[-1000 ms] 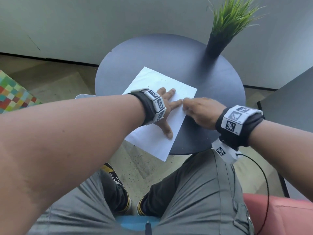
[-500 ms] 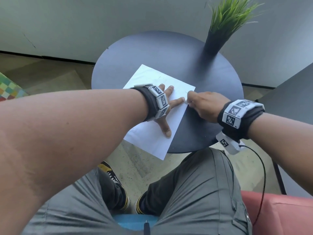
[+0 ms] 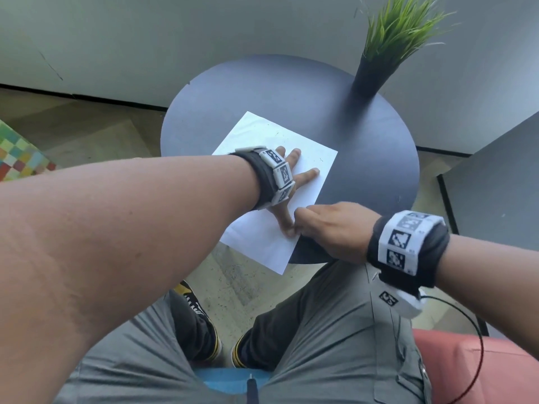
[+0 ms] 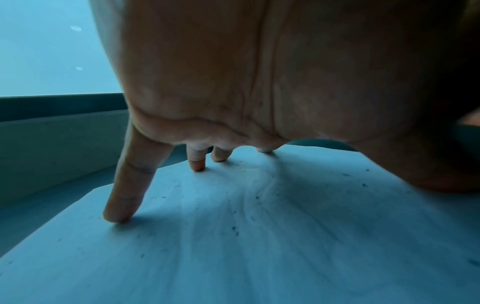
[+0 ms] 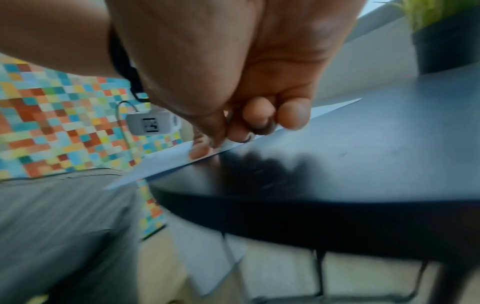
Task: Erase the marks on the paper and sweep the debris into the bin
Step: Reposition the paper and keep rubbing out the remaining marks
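At frame centre, the paper (image 3: 262, 240) is pinned under the spread, flat left hand (image 3: 287, 182). Crumbs (image 4: 235, 229) remain unswept. The right hand (image 3: 326, 228) is curled at the sheet's edge; any hold cannot be told.

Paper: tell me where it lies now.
In the head view the paper lies on the round table's near left part, under the left hand, its near corner overhanging.

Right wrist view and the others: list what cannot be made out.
- Right wrist: what the right hand grips; curled fingers and blur hide it.
- Head: the left hand, partly behind its wristband.
- Left wrist: specks on the paper, too small to identify.
- Bin: in no view.
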Demonstrator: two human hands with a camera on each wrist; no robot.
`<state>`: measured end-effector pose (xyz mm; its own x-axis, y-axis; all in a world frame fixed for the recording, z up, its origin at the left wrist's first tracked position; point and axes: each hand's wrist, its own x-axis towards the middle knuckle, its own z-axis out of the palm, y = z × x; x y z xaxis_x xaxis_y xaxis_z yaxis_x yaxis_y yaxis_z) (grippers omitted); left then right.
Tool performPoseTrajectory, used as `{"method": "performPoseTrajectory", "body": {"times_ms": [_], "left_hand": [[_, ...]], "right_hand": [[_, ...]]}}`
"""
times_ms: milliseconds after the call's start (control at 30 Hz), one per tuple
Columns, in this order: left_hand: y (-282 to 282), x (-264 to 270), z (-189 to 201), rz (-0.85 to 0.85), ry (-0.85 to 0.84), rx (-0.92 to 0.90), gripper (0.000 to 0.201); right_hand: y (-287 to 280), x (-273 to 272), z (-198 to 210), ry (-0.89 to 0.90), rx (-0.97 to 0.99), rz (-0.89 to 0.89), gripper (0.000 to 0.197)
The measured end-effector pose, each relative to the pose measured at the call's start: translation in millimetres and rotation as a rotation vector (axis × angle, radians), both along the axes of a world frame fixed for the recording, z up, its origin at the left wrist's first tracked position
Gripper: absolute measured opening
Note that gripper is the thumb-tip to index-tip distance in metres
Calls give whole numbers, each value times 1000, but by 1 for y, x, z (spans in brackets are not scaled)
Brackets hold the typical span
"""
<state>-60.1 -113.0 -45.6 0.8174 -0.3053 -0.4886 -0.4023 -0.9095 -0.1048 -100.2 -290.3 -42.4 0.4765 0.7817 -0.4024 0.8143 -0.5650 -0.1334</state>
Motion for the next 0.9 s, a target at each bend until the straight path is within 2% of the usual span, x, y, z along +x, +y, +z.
{"method": "performPoseTrajectory", "body": {"times_ms": [67, 133, 267, 400, 467, 533, 600, 733, 767, 833, 900], "left_hand": [[1, 0, -1, 4, 7, -16, 150], [2, -1, 0, 12, 11, -36, 150], [8, -8, 0, 53, 29, -53, 147], [13, -15, 2, 76, 37, -77, 138], [17, -17, 6, 62, 34, -71, 130], [26, -18, 7, 41, 14, -87, 118], [37, -21, 3, 22, -12, -100, 116], [44, -29, -5, 60, 30, -123, 122], [43, -29, -4, 63, 36, -130, 123], [42, -29, -3, 68, 36, -140, 126], [42, -28, -3, 85, 37, -135, 131]], "right_hand": [[-1, 21, 5, -55, 11, -175, 10], [-2, 37, 5, -115, 48, -292, 16], [21, 12, -1, -26, 22, -146, 12], [13, 43, 5, -105, -6, -296, 13], [6, 53, 9, -145, -29, -329, 8], [7, 49, 13, -151, -36, -325, 15], [14, 33, 15, -122, -15, -269, 17], [33, -1, 14, -22, -25, -45, 12], [32, 7, 13, -43, -27, -66, 14], [24, 34, 18, -120, -34, -238, 20], [20, 51, 22, -142, -38, -324, 18]]}}
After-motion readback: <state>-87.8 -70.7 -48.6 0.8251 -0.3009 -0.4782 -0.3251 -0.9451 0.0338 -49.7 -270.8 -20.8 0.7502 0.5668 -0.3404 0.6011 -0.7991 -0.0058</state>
